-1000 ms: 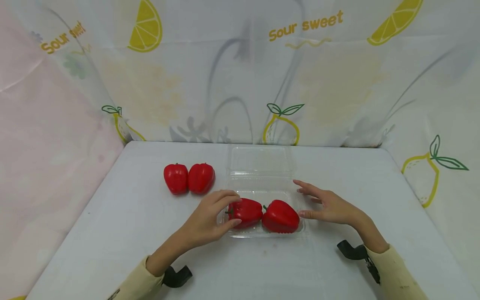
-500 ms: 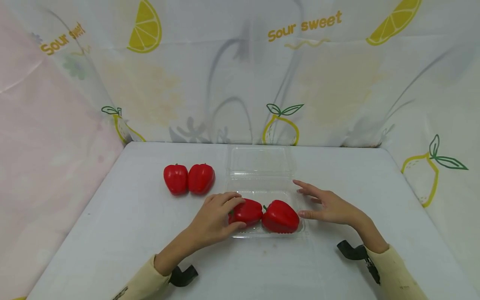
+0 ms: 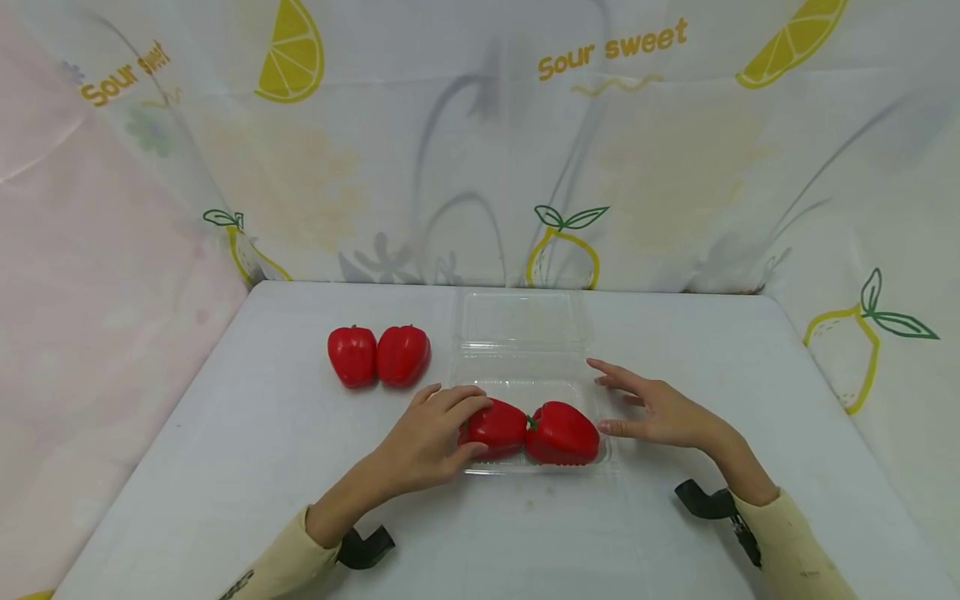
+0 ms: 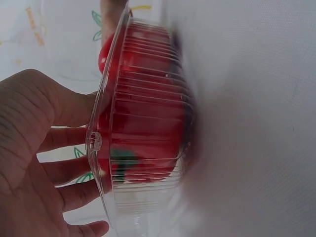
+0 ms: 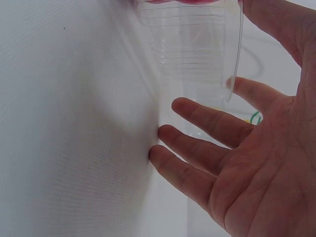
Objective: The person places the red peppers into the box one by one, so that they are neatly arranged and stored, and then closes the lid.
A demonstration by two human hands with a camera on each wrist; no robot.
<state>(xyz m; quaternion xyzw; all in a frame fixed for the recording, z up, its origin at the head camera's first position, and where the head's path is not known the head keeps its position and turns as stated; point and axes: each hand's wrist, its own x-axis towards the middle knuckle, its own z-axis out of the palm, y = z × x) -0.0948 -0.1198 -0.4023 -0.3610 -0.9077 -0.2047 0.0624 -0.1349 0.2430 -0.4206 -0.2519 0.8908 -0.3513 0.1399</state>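
A clear plastic clamshell container (image 3: 525,385) lies with its lid back in the head view. Two red bell peppers lie side by side in its base: a left bell pepper (image 3: 501,429) and a right bell pepper (image 3: 564,435). My left hand (image 3: 423,442) grips the left pepper, fingers over its far side and thumb at its near side; its outer end is hidden. Through the ribbed wall, the left wrist view shows that pepper's green stem (image 4: 122,160). My right hand (image 3: 660,414) has its fingers spread at the container's right rim, the thumb by the edge.
Two more red bell peppers, one on the left (image 3: 352,357) and one on the right (image 3: 403,357), stand together on the white table (image 3: 247,467), left of the container. The clear lid (image 3: 521,321) reaches toward the printed backdrop (image 3: 652,167) at the table's far edge.
My left hand has shifted right and closed in around the left pepper, covering its stem end. That pepper has moved very slightly right. The right hand stays in place.
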